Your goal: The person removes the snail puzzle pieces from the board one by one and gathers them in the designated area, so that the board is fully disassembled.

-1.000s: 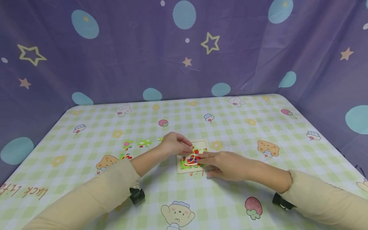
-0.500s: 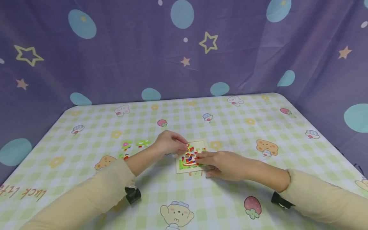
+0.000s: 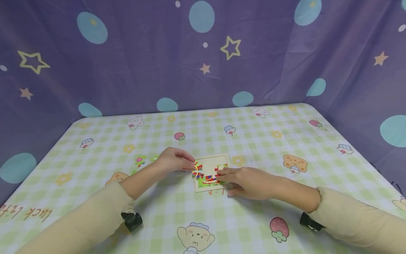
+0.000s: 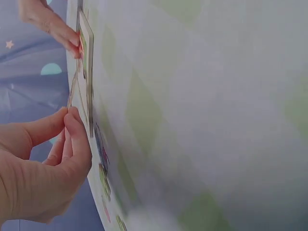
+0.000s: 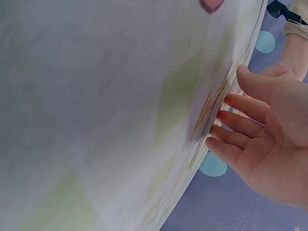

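My left hand (image 3: 173, 161) pinches a red, blue and yellow jigsaw piece (image 3: 197, 170) between thumb and fingertips, above the left edge of a square wooden puzzle tray (image 3: 211, 163). In the left wrist view the piece (image 4: 73, 90) is seen edge-on, tilted. Several pieces with green, red and blue print lie along the tray's near part, among them a red and white one (image 3: 210, 179). My right hand (image 3: 252, 182) rests its extended fingers on the tray's right side, covering some pieces there. In the right wrist view those fingers (image 5: 240, 126) touch the tray with nothing gripped.
Loose green jigsaw pieces lie left of the tray, one with a pink flower (image 3: 140, 160) and another (image 3: 154, 158) partly behind my left hand. My left forearm hides part of that area. A checked tablecloth (image 3: 253, 141) covers the table; a purple curtain (image 3: 142, 63) hangs behind.
My left hand has drawn left with the jigsaw piece, from over the tray's middle to its left edge. More of the tray's bare bottom shows. My right hand has stayed in place.
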{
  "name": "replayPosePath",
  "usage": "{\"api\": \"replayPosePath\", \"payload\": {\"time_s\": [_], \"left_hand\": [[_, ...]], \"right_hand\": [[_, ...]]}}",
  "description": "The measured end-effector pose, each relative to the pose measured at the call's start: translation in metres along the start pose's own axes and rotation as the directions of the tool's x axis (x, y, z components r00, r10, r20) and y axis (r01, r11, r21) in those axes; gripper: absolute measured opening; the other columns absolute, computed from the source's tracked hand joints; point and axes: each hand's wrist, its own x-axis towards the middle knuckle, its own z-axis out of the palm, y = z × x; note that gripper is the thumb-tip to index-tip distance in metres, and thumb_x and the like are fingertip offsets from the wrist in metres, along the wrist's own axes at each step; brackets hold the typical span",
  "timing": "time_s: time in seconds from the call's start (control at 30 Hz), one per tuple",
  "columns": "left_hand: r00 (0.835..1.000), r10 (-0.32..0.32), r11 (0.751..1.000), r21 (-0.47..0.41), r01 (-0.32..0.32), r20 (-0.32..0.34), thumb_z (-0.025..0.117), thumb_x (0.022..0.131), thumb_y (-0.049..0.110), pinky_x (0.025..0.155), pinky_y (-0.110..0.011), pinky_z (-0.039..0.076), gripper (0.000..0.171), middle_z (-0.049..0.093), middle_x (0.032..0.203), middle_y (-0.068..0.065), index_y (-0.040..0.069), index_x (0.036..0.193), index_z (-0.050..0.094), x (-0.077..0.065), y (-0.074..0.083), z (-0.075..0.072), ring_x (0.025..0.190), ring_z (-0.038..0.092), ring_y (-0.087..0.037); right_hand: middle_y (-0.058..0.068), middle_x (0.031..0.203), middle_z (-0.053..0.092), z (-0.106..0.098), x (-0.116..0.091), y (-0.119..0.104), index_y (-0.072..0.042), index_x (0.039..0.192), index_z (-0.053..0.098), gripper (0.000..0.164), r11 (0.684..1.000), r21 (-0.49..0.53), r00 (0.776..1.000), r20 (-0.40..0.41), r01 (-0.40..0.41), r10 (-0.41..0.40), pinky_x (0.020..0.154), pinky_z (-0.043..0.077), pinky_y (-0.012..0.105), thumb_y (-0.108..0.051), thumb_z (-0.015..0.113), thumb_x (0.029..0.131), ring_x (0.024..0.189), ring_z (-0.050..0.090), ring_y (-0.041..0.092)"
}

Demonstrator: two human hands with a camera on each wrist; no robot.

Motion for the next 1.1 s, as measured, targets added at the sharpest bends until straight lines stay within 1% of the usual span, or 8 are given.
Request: {"api": "replayPosePath", "payload": {"time_s": [0.2, 0.3, 0.47, 0.6, 0.7, 0.83, 0.9, 1.1], "left_hand": [[0.999, 0.044, 0.998, -0.039, -0.043, 0.024, 0.071, 0.082, 0.005, 0.081, -0.028, 0.058, 0.026, 0.075, 0.085, -0.001, -0.004, 0.106, 0.068, -0.006, -0.013, -0.015, 0.077, 0.069, -0.006], [0.999, 0.044, 0.998, -0.039, -0.043, 0.019, 0.072, 0.082, 0.006, 0.082, -0.029, 0.058, 0.028, 0.075, 0.087, 0.000, -0.004, 0.108, 0.068, -0.009, -0.017, -0.023, 0.078, 0.069, -0.005], [1.000, 0.028, 0.999, -0.028, -0.028, 0.007, 0.072, 0.083, 0.009, 0.085, -0.028, 0.057, 0.032, 0.074, 0.091, 0.001, -0.004, 0.111, 0.067, -0.015, -0.019, -0.038, 0.081, 0.068, -0.003], [1.000, -0.009, 1.000, -0.018, 0.009, 0.001, 0.072, 0.085, 0.014, 0.091, -0.031, 0.055, 0.036, 0.073, 0.100, 0.002, 0.000, 0.117, 0.065, -0.022, -0.020, -0.052, 0.086, 0.067, -0.003], [0.999, -0.037, 0.999, 0.004, 0.038, -0.010, 0.072, 0.085, 0.021, 0.095, -0.033, 0.053, 0.040, 0.072, 0.105, 0.003, 0.003, 0.120, 0.064, -0.027, -0.021, -0.061, 0.090, 0.068, -0.003], [0.998, -0.053, 0.997, 0.061, 0.055, -0.031, 0.071, 0.086, 0.027, 0.097, -0.036, 0.051, 0.042, 0.070, 0.114, 0.000, 0.006, 0.122, 0.064, -0.031, -0.025, -0.072, 0.094, 0.068, -0.005], [0.997, -0.060, 0.993, 0.098, 0.064, -0.044, 0.071, 0.087, 0.030, 0.095, -0.036, 0.051, 0.043, 0.070, 0.116, -0.001, 0.007, 0.122, 0.064, -0.032, -0.027, -0.076, 0.095, 0.069, -0.006], [0.993, -0.078, 0.985, 0.149, 0.090, -0.084, 0.072, 0.086, 0.031, 0.089, -0.035, 0.053, 0.042, 0.072, 0.113, -0.003, 0.007, 0.120, 0.066, -0.036, -0.037, -0.083, 0.095, 0.069, -0.010]], "right_hand": [[0.008, 0.148, 0.047, 0.000, 0.000, -0.001, -0.011, 0.137, 0.053, 0.049, 1.000, -0.004, 1.000, -0.004, 0.005, -0.005, 0.098, 0.051, 0.037, -0.024, 0.065, 0.092, 0.137, 0.046, 0.025], [0.008, 0.148, 0.047, -0.001, -0.001, -0.001, -0.011, 0.137, 0.054, 0.048, 1.000, -0.005, 1.000, -0.003, 0.005, -0.005, 0.098, 0.051, 0.036, -0.024, 0.065, 0.092, 0.137, 0.046, 0.024], [0.007, 0.149, 0.046, -0.001, -0.001, -0.002, -0.011, 0.136, 0.054, 0.048, 1.000, 0.005, 1.000, 0.002, -0.004, 0.004, 0.097, 0.051, 0.036, -0.024, 0.065, 0.092, 0.136, 0.047, 0.023], [0.007, 0.149, 0.046, -0.001, -0.001, -0.001, -0.011, 0.136, 0.054, 0.048, 1.000, 0.003, 1.000, 0.000, 0.000, 0.000, 0.099, 0.050, 0.037, -0.024, 0.065, 0.092, 0.137, 0.046, 0.023], [0.007, 0.148, 0.047, 0.000, -0.001, 0.000, -0.012, 0.136, 0.055, 0.047, 1.000, -0.002, 1.000, -0.002, 0.005, -0.005, 0.101, 0.049, 0.038, -0.024, 0.065, 0.092, 0.137, 0.046, 0.023], [0.006, 0.148, 0.047, -0.001, -0.001, -0.001, -0.012, 0.134, 0.056, 0.045, 1.000, -0.002, 1.000, 0.000, 0.002, -0.002, 0.100, 0.049, 0.039, -0.025, 0.065, 0.092, 0.137, 0.046, 0.023], [0.006, 0.148, 0.048, -0.001, -0.001, -0.001, -0.013, 0.134, 0.056, 0.045, 1.000, -0.003, 1.000, 0.001, 0.000, 0.000, 0.100, 0.049, 0.039, -0.025, 0.065, 0.092, 0.136, 0.047, 0.023], [0.006, 0.148, 0.047, -0.001, 0.000, -0.001, -0.013, 0.135, 0.056, 0.046, 1.000, -0.007, 1.000, 0.002, 0.000, 0.000, 0.101, 0.049, 0.039, -0.025, 0.064, 0.092, 0.136, 0.047, 0.024]]}}
